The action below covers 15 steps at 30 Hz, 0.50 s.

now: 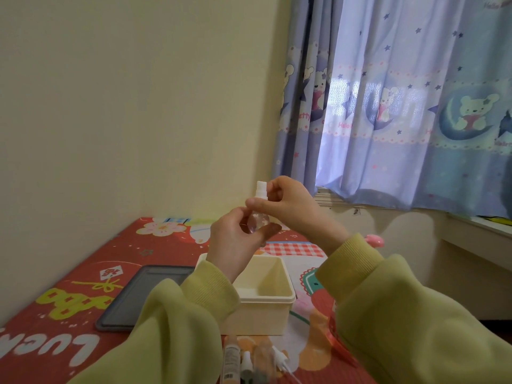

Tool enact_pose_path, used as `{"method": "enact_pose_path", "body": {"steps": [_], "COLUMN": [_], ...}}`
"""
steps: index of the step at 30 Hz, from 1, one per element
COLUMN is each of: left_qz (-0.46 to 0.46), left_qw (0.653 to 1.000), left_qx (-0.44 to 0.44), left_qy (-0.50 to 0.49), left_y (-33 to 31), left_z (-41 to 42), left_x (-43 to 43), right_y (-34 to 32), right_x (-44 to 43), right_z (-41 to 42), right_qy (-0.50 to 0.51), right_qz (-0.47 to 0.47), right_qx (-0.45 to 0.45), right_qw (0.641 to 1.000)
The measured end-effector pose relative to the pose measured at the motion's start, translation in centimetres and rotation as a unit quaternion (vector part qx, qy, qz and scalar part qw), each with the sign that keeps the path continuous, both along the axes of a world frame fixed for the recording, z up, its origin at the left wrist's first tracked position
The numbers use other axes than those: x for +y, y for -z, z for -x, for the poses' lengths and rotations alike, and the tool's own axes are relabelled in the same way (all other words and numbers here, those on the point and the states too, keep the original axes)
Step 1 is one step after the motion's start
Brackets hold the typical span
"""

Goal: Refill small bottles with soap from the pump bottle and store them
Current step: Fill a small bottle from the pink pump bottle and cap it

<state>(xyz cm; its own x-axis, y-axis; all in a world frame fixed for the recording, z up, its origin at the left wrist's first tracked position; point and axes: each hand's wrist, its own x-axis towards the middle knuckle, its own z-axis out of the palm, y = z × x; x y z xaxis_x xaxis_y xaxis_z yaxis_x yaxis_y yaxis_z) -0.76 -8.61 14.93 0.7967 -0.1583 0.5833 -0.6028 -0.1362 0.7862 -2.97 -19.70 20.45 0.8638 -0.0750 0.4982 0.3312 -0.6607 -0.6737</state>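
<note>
Bottle (258, 223) clear, round-bellied | spray top (261, 189) white | box (257, 317) cream plastic

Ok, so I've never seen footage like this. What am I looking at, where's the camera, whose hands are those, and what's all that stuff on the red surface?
There is no machine here. This is one picture from a camera worn on a person's head, looking forward and down, so the arms in yellow-green sleeves are the wearer's own. The left hand holds the round body of a small clear bottle. The right hand pinches the bottle at the neck, just under its white spray top. Below them, on a red patterned mat, stands an open cream box, with a flat grey lid or tray lying to its left. At the near edge lie several more small bottles, too blurred to describe. A blue curtain hangs behind on the right.
</note>
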Motion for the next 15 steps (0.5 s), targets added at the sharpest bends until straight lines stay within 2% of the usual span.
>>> {"method": "enact_pose_path", "body": {"steps": [6,11,15], "left_qz": [0.001,0.001,0.001], "left_qw": [1.000,1.000,1.000], "left_qx": [-0.001,-0.012,-0.022], "left_qy": [-0.007,-0.015,-0.020], "left_y": [-0.4,-0.6,-0.6], "left_z": [0.2,0.1,0.3], "left_x": [0.2,0.2,0.2], "right_y": [-0.8,-0.8,-0.4], "right_x": [-0.5,-0.5,-0.3], "right_z": [0.7,1.1,0.8], "right_qy": [-0.038,-0.085,-0.062], "right_qz": [-0.053,-0.044,-0.039], "right_qx": [0.025,0.012,-0.011], "right_qw": [0.998,0.995,0.997]}}
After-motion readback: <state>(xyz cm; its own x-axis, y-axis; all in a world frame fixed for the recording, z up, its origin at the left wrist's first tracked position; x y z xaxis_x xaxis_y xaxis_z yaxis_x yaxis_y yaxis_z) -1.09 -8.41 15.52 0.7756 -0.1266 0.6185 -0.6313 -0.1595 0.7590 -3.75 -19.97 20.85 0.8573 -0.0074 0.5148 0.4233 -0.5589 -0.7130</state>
